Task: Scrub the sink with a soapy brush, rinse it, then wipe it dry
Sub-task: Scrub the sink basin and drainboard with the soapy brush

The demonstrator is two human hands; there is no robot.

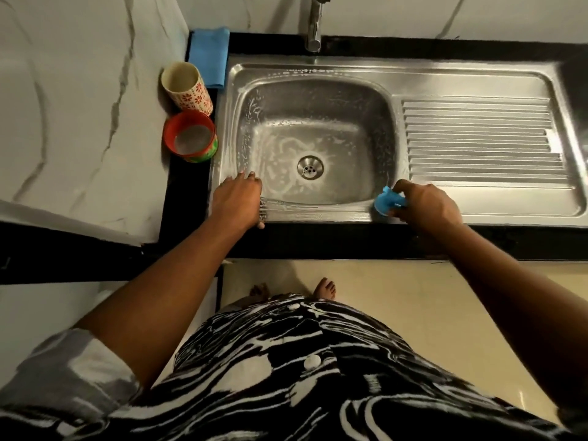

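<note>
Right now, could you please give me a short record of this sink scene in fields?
left grip: open hand resting on front-left rim of sink
right grip: holds blue brush at sink's front-right corner
sink: soapy streaks around the drain
faucet: no stream visible
blue cloth: folded, on counter behind sink's left corner
cups: patterned cup and red cup, left of sink

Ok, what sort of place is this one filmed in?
Most likely a home kitchen: a stainless steel sink with a ribbed drainboard is set in a dark counter, a faucet stands behind it, and a floral cup and a red cup sit beside the basin.
</note>
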